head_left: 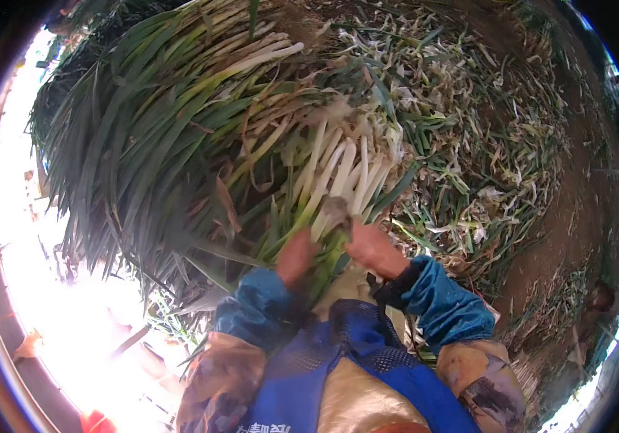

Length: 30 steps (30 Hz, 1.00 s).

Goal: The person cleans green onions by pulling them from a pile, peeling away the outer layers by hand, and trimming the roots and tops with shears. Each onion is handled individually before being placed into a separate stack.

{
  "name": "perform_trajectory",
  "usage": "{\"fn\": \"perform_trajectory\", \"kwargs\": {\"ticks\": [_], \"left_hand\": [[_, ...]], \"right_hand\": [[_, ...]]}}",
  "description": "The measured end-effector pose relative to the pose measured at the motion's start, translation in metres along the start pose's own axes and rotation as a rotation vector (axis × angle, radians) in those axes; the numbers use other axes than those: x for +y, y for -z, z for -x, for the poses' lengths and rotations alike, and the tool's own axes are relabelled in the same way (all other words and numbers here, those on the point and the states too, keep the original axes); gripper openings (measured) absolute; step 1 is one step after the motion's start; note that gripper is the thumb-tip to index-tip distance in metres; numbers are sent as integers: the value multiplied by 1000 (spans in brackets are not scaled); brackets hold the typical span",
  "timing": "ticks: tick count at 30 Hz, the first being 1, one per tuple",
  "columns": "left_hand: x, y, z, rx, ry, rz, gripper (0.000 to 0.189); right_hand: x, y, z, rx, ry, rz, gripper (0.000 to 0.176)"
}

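My left hand (296, 256) and my right hand (374, 249) are both closed around a green onion stalk (332, 245) close to my chest. The stalk's white end with its dirty roots sticks up between the two hands. My right hand pinches the root end, while my left hand grips the green part lower down. Just beyond the hands lies a big heap of green onions (201, 130), white stems toward me and long green leaves fanning up and to the left. Blue sleeve covers wrap both forearms.
Trimmed leaves and peelings (468, 144) litter the brown soil to the right. A bare dirt strip (576, 231) runs along the right side. Bright glare washes out the lower left. My blue mesh apron (338, 361) fills the bottom.
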<state>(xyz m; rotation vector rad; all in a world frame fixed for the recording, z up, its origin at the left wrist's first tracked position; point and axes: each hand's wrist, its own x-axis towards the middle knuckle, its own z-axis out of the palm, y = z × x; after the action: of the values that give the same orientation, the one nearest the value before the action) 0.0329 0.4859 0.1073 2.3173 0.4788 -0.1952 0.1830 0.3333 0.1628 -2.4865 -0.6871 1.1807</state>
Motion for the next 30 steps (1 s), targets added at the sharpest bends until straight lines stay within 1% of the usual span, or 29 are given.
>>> {"fn": "perform_trajectory", "kwargs": {"ticks": [1, 2, 4, 5, 6, 8, 10, 11, 13, 14, 16, 17, 19, 21, 23, 26, 28, 29, 30], "left_hand": [[5, 21, -13, 6, -11, -38, 36], [4, 36, -28, 12, -22, -74, 34], [-25, 63, -62, 172, -29, -219, 27], [-42, 77, -79, 153, 45, -291, 25], [-56, 89, -93, 129, 118, -362, 23], [-83, 97, -114, 275, 25, -530, 21], [-122, 96, -128, 287, 65, -633, 20], [-126, 96, -129, 289, 87, -684, 19], [-121, 94, -125, 186, 103, -948, 21], [-119, 96, -124, 133, 107, -1081, 22], [-116, 97, -123, 277, 199, -932, 23], [-115, 94, -123, 345, 242, -851, 23], [-112, 99, -122, 229, 192, -749, 26], [-103, 111, -127, 48, 200, -708, 28], [-76, 118, -131, -222, 265, -712, 29], [-54, 117, -117, -252, 244, -569, 28], [-40, 123, -115, -333, 365, -461, 35], [-36, 124, -115, -370, 423, -406, 38], [-39, 122, -115, -393, 420, -398, 39]], "right_hand": [[9, 1, -8, -33, -67, 23, 40], [20, 9, -18, 0, -122, 15, 43], [34, 18, -23, 101, -85, -36, 49], [35, 17, -24, 148, -67, -64, 51], [26, 17, -20, 181, -5, -53, 49], [33, -19, -27, 189, 176, 2, 47], [23, -30, -18, 236, 377, -43, 47], [11, -25, -12, 171, 312, -94, 49], [-11, -21, -2, 38, 179, -199, 53], [-19, -21, 2, 23, 182, -176, 54], [-28, -22, 7, -1, 189, -129, 56], [-29, -23, 8, 22, 256, -176, 56], [-29, -28, 13, 55, 384, -275, 56], [-39, -32, 18, 32, 405, -290, 55], [-52, -30, 23, -22, 383, -259, 56], [-69, -20, 36, -113, 304, -179, 61], [-72, -17, 36, -138, 249, -173, 62], [-65, -19, 30, -76, 275, -196, 62], [-53, -24, 20, -13, 302, -216, 62]]}}
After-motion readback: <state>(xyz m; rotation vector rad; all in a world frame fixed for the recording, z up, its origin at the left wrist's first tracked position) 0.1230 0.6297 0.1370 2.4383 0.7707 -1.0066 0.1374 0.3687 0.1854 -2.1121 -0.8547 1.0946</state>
